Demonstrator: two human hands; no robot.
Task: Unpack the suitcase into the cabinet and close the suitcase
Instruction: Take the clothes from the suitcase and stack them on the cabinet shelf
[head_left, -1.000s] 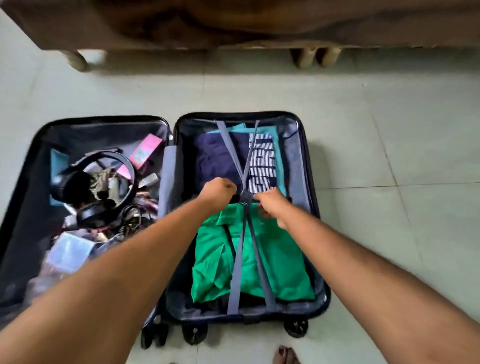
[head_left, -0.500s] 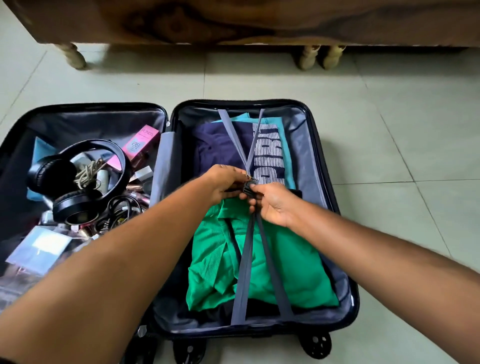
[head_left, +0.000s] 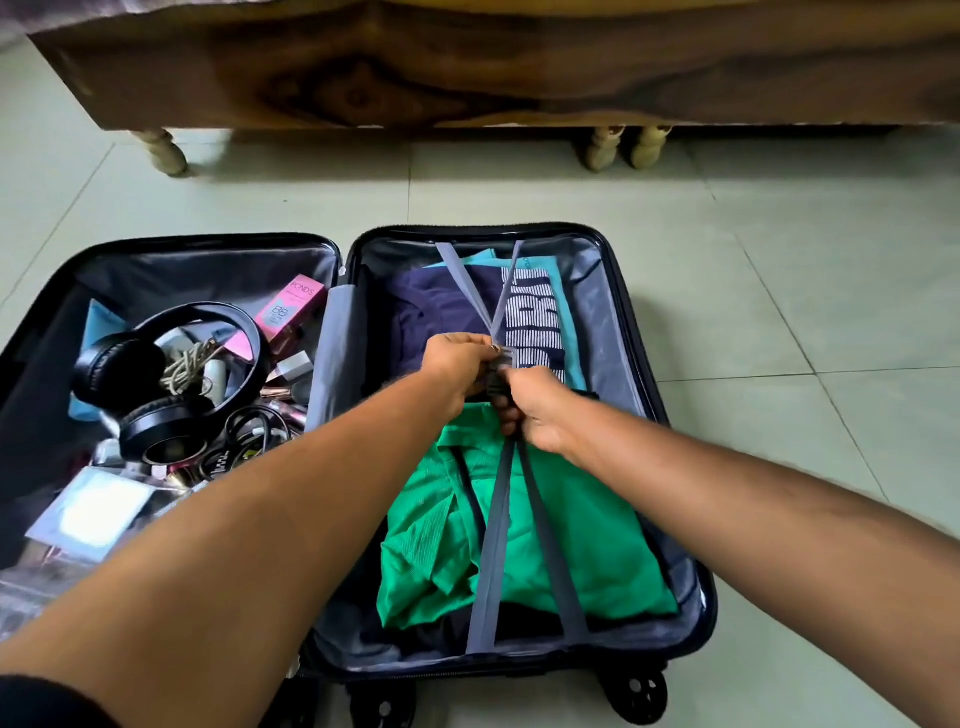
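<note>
1. Suitcase (head_left: 613, 244) is laid open flat on a pale tiled floor (head_left: 779, 260), with both halves shown side by side and its wheels nearest the viewer.
2. Folded clothes are packed in the right half: a green shirt (head_left: 571, 545) nearest the viewer, a navy garment (head_left: 431, 306) farther away, and a striped piece with white lettering (head_left: 535, 322) just beside the navy one.
3. Grey straps (head_left: 491, 561) are crossed over the clothes and are met at a dark buckle (head_left: 497, 382) near the middle of that half.
4. Left hand (head_left: 457, 364) is closed around the buckle from the left, with its fingers curled tightly onto it.
5. Right hand (head_left: 535, 410) is closed on the buckle from the right, with fingers bent around it and the near straps; the two hands are touching.
6. Small items are piled loosely in the left half: black headphones (head_left: 156, 374), a pink box (head_left: 291, 306), coiled cables (head_left: 249, 431) and a clear pouch (head_left: 98, 509).
7. Wooden furniture (head_left: 467, 67) on turned legs is seen beyond the suitcase, along the top of the view; whether it is the cabinet cannot be told.
8. Both bare forearms are stretched from the bottom corners toward the buckle.
</note>
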